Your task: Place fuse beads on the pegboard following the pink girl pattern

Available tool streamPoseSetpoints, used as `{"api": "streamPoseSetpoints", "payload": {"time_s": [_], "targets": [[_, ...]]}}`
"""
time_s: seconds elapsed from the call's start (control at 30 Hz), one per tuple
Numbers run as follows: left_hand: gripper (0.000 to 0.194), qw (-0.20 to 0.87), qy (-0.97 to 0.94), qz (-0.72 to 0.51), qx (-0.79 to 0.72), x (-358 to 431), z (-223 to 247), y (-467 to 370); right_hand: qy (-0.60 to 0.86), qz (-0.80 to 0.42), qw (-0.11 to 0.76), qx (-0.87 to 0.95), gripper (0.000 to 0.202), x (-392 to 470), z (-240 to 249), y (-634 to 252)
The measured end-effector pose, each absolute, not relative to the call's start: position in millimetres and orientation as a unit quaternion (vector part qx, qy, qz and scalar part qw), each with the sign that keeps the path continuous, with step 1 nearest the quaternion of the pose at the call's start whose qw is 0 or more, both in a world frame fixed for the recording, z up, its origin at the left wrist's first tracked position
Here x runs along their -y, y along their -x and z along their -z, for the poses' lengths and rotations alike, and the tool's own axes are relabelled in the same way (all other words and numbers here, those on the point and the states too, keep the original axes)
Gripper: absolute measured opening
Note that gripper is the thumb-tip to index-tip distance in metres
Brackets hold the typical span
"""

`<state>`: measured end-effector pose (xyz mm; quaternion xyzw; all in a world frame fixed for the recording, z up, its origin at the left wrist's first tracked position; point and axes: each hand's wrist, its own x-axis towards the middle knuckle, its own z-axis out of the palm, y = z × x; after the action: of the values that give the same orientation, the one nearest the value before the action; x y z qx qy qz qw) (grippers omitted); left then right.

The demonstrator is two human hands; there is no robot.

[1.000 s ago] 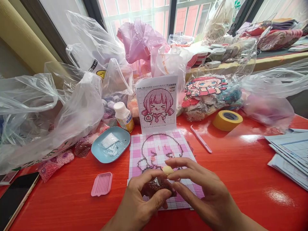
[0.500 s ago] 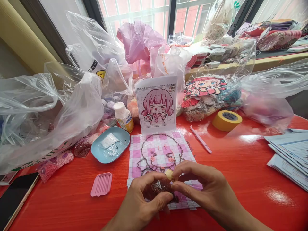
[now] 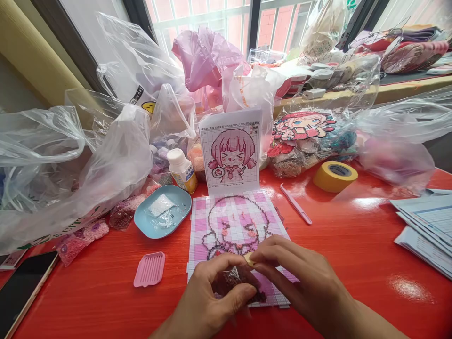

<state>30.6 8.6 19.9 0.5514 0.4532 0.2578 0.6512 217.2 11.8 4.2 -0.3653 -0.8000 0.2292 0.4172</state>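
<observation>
My left hand [image 3: 208, 296] is closed around a small clear bag of dark brown beads [image 3: 259, 293], thumb in front and fingers behind. The thumb and fingers of my right hand [image 3: 300, 270] pinch a small pale-yellow piece [image 3: 249, 259] at the bag's upper edge; whether it is a sticker or tape I cannot tell. Under both hands lies a pegboard [image 3: 197, 221] over a pink-and-white checked backing, bearing a dark bead outline of a head with pink cheek beads. My hands cover its lower part. Behind it stands a printed chart [image 3: 231, 162] of a pink-haired figure.
To the left are a blue dish [image 3: 141, 219] with a white bead packet, a pink ridged tray [image 3: 149, 269], a white bottle [image 3: 181, 167] and a phone [image 3: 24, 292]. At right lie a pink tool [image 3: 295, 204], yellow tape [image 3: 334, 177] and papers [image 3: 423, 221]. Plastic bags [image 3: 120, 155] crowd the back.
My right fingers, still pinching the yellow piece, have shifted slightly and lie a little straighter. The bead bag shows a bit more between my hands. The view has moved slightly.
</observation>
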Motion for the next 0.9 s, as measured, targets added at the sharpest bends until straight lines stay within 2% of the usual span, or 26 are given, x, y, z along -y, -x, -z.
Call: {"api": "streamPoseSetpoints", "payload": {"time_s": [0.17, 0.37, 0.57, 0.7, 0.9], "targets": [[0.021, 0.667, -0.534, -0.262, -0.449, -9, -22, -31, 0.347, -0.232, 0.302, 0.857, 0.020, -7, 6, -226], [0.025, 0.683, -0.525, -0.277, -0.426, -9, -19, -31, 0.375, -0.181, 0.275, 0.866, 0.019, -3, 7, -223], [0.025, 0.684, -0.519, -0.290, -0.423, -8, -17, -32, 0.398, -0.169, 0.343, 0.834, 0.014, -6, 8, -215], [0.023, 0.693, -0.517, -0.303, -0.402, -5, -15, -33, 0.425, -0.169, 0.395, 0.797, 0.019, -7, 2, -211], [0.026, 0.723, -0.455, -0.343, -0.391, -7, -17, -30, 0.489, -0.248, 0.456, 0.701, 0.026, -12, -11, -217]]}}
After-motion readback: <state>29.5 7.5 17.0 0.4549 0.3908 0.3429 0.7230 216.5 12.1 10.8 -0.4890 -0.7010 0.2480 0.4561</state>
